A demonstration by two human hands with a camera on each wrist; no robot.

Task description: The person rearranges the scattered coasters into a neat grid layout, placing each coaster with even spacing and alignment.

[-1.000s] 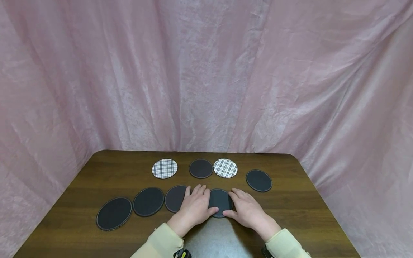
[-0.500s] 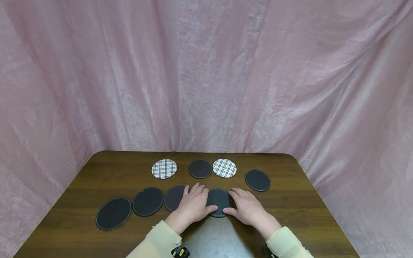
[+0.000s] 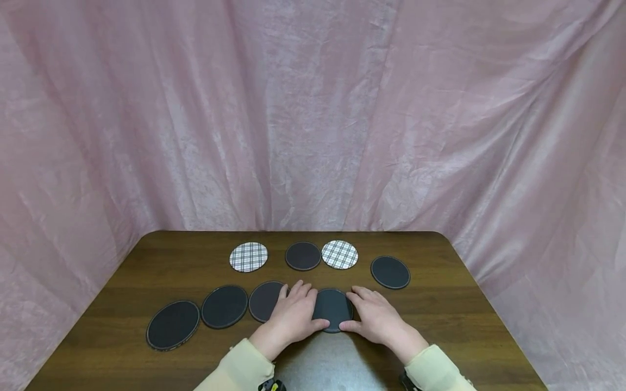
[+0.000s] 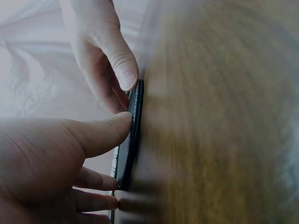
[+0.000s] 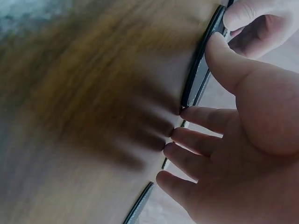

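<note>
A round black coaster (image 3: pixel 333 310) with a stitched rim lies on the wooden table between both hands. On its left side, my left hand (image 3: pixel 293 315) rests with fingers extended, the thumb touching the near-left rim. My right hand (image 3: pixel 376 317) flanks the opposite side, its thumb at the near-right rim. The left wrist view shows the coaster (image 4: pixel 131 140) edge-on, with a thick, layered edge. In the right wrist view, the spread fingers (image 5: pixel 187 161) reach the tabletop beside the coaster. Partly behind my left hand lies a dark brown coaster (image 3: pixel 265 302).
Two black coasters, a middle one (image 3: pixel 225 307) and an outer one (image 3: pixel 173 325), continue the row leftward. Behind are a plaid coaster (image 3: pixel 249 257), a brown one (image 3: pixel 303 256), another plaid one (image 3: pixel 339 254) and a black one (image 3: pixel 390 272). A pink curtain (image 3: pixel 313 119) hangs behind the table (image 3: pixel 455 331).
My left thumb has slid toward the coaster's near rim. The coaster between the hands sits very slightly nearer to me; the other coasters lie as before.
</note>
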